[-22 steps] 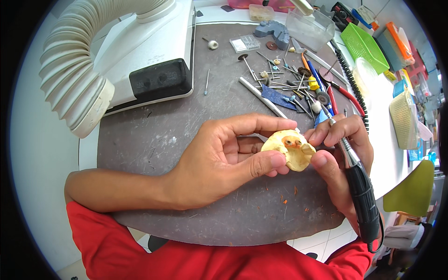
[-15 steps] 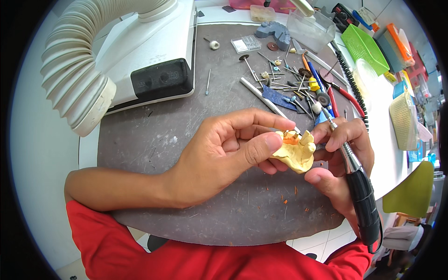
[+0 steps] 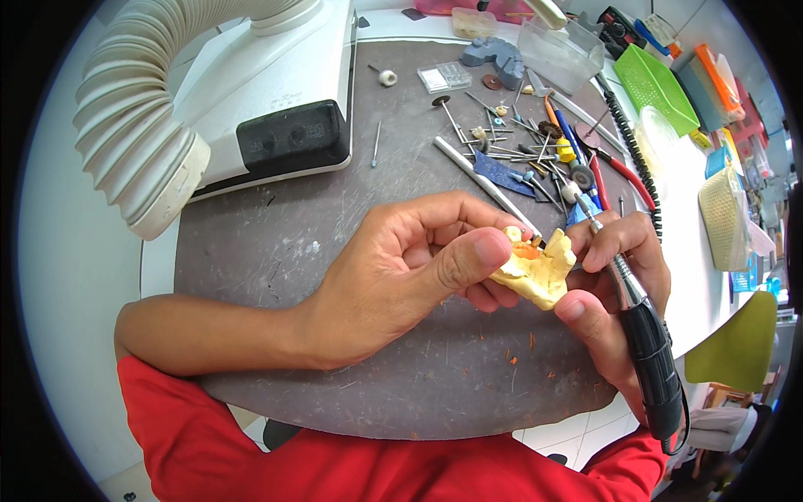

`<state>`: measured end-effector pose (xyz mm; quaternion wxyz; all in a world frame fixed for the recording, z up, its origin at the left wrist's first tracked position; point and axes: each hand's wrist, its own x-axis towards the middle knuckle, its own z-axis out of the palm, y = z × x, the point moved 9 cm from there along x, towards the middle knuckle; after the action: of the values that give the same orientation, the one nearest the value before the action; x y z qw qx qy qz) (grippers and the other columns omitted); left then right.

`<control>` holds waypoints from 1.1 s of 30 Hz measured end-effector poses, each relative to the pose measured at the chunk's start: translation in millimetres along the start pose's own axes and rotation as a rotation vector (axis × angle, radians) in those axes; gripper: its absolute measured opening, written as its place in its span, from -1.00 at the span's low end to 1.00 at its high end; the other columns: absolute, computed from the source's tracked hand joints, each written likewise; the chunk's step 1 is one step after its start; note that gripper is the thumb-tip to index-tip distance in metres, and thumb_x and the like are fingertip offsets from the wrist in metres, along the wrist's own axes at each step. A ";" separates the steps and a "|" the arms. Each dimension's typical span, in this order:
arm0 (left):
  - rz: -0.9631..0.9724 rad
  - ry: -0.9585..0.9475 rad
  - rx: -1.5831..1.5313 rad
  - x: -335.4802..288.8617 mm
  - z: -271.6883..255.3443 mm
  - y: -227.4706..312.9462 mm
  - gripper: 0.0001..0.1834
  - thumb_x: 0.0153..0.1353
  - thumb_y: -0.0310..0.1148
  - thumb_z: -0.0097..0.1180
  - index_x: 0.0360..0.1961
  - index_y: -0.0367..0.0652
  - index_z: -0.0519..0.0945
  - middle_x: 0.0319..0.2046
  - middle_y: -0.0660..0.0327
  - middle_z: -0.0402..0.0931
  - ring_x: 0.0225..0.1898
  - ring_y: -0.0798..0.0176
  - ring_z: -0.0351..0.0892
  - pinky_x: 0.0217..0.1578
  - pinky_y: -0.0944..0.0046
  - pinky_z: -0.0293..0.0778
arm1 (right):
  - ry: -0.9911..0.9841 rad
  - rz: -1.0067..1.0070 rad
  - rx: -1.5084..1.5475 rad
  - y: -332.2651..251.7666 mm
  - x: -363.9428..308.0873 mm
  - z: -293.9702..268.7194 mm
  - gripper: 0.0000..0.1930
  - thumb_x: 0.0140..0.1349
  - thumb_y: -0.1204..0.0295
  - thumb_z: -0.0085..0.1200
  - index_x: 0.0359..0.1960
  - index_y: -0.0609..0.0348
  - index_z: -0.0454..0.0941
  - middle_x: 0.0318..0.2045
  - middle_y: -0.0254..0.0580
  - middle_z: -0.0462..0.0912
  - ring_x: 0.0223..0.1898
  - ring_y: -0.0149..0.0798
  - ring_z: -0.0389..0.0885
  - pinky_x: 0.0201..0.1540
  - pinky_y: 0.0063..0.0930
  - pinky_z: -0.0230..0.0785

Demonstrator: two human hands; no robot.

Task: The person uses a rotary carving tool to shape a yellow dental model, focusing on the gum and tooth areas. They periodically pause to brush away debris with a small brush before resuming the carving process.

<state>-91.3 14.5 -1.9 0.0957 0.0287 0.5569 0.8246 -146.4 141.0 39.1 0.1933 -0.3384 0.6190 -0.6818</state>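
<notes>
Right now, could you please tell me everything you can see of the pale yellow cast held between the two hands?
The pale yellow cast looks like matt plaster or stone, lumpy and irregular, with an orange patch on its upper face. It is held tilted above the dark grey work mat, clear of it. The left hand pinches its left side with the thumb on top; the right hand steadies it from below with its thumb while holding a rotary handpiece.
</notes>
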 end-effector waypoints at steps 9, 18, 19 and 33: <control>0.086 -0.009 0.021 -0.8 4.0 6.7 -0.47 0.26 -0.10 0.08 0.08 -0.30 0.38 0.06 0.10 0.43 0.07 0.28 0.46 -0.02 0.28 0.48 | 0.005 -0.009 -0.117 -0.2 -0.4 -4.9 -0.66 0.02 0.59 0.29 -0.25 0.21 0.34 -0.25 -0.14 0.48 -0.16 -0.39 0.54 -0.26 -0.61 0.48; 0.013 0.026 -0.138 3.6 0.1 0.9 -0.54 0.27 -0.32 0.11 0.14 -0.26 0.34 0.08 0.10 0.41 0.10 0.28 0.43 0.06 0.26 0.44 | 0.088 -0.131 -0.230 -11.5 -0.2 -13.0 -0.86 0.18 0.50 0.10 -0.25 0.27 0.56 -0.38 -0.15 0.57 -0.30 -0.27 0.55 -0.17 -0.40 0.37; -0.002 0.019 -0.147 4.0 -0.3 0.1 -0.54 0.27 -0.32 0.10 0.14 -0.27 0.33 0.08 0.09 0.42 0.10 0.27 0.43 0.07 0.25 0.44 | 0.062 -0.158 -0.271 -12.8 -0.3 -14.4 -0.85 0.18 0.51 0.09 -0.24 0.27 0.57 -0.37 -0.14 0.57 -0.29 -0.26 0.55 -0.16 -0.40 0.37; -0.069 -0.086 -0.227 4.2 5.8 -6.8 -0.41 0.26 -0.17 0.10 0.20 -0.30 0.27 -0.06 0.02 0.51 0.03 0.22 0.50 0.03 0.24 0.45 | -0.049 -0.087 0.024 5.1 0.8 -10.3 -0.79 0.10 0.62 0.11 -0.25 0.24 0.36 -0.42 -0.11 0.52 -0.08 -0.01 0.60 0.00 -0.24 0.44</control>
<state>-93.6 23.1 -6.3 0.1504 0.0340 0.4562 0.8764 -155.0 147.0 34.2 0.1826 -0.3795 0.5905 -0.6885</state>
